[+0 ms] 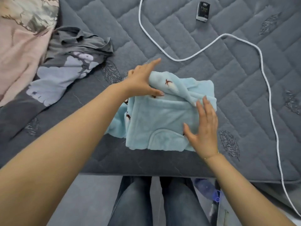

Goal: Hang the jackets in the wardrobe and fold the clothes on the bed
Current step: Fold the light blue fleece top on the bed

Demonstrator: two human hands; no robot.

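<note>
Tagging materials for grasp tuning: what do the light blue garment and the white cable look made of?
Light blue garment: looks like plush fleece, matte, with a fuzzy nap and soft thick folds; fibre unclear. White cable: seems smooth plastic- or rubber-sheathed, slightly glossy, lying in springy curves on the quilted bed cover.

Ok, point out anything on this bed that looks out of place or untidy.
Two stray items lie on the grey quilted bed cover: a long white cable snaking across it and a small black-and-white box near the far edge. A crumpled grey garment sits unfolded at the left. The light blue fleece garment looks neatly folded.
</note>
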